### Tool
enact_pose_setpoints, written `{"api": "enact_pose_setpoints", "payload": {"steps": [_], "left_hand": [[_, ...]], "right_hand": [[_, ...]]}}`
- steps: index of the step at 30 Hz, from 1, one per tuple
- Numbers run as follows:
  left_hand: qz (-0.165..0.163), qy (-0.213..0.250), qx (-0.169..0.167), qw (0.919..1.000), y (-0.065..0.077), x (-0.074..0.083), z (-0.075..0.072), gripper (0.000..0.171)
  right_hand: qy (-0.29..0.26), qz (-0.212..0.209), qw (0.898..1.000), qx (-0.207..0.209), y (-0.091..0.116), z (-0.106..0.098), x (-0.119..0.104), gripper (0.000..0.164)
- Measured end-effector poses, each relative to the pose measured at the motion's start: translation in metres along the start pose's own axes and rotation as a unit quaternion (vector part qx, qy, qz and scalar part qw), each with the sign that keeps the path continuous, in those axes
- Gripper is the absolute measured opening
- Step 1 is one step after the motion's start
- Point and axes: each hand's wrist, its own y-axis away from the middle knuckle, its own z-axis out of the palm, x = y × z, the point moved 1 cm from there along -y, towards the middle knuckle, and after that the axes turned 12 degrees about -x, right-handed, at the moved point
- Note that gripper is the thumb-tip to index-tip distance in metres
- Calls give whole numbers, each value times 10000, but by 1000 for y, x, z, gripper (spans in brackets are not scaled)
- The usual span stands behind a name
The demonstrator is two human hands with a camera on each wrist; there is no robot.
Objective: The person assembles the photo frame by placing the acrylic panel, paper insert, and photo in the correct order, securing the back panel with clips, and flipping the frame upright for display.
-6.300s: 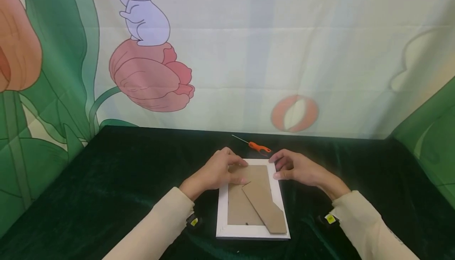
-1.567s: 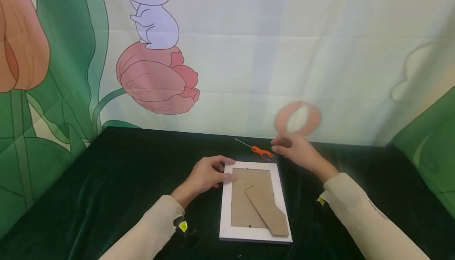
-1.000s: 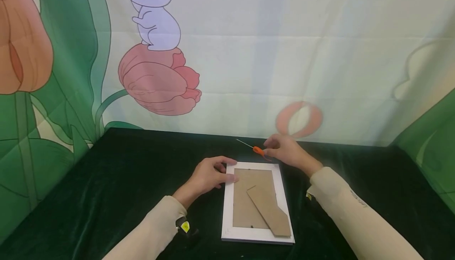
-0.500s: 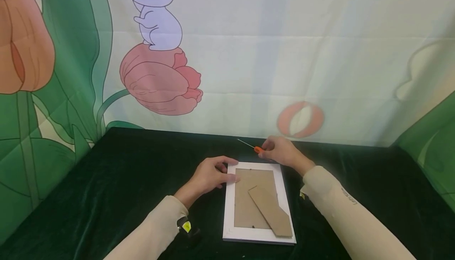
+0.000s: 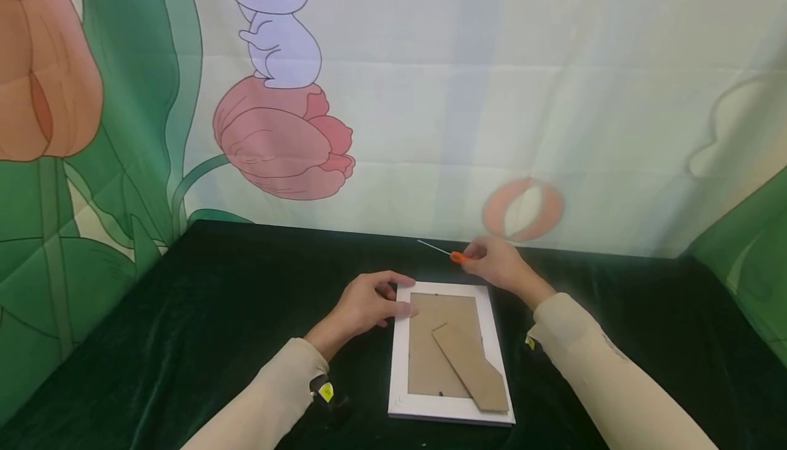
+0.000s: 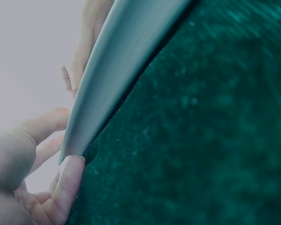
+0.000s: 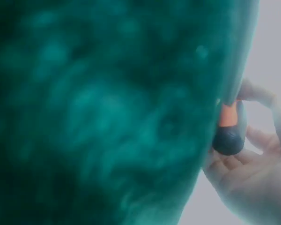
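Note:
A white picture frame (image 5: pixel 401 368) lies back side up, showing its brown backing board (image 5: pixel 424 347) and a slanted easel leg (image 5: pixel 470 370). My left hand (image 5: pixel 361 304) holds the frame's far left corner, thumb on top of the border; in the left wrist view a fingertip presses the frame's side (image 6: pixel 103 79). Just beyond the far right corner, my right hand (image 5: pixel 499 263) grips a screwdriver (image 5: pixel 458 257) by its orange handle, the thin metal shaft pointing left and away. In the right wrist view the handle's black end (image 7: pixel 228 140) shows between the fingers; most of the handle is covered.
Dark green velvet cloth (image 5: pixel 246 320) covers the table. Behind its far edge hangs a printed curtain (image 5: pixel 418 129) with tulips and a white animal. Each sleeve carries a wrist camera, the left one (image 5: pixel 324 390) low beside the frame.
My right hand has left the frame's right edge, reached to the screwdriver and taken hold of its handle. My left hand has shifted from the backing board to the far left corner.

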Motion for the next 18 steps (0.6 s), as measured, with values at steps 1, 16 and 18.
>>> {"api": "enact_pose_setpoints", "payload": {"steps": [1,16,18], "left_hand": [[1,-4,-5,10000,0,0,0,44],[17,-48,17,10000,-1,2,1,42],[-8,-46,28,10000,-1,2,1,42]], "right_hand": [[-54,-40,10000,16,2,-1,1,22],[-839,-597,9947,-49,48,-11,0,27],[-985,-662,9929,-60,53,-11,0,29]]}}
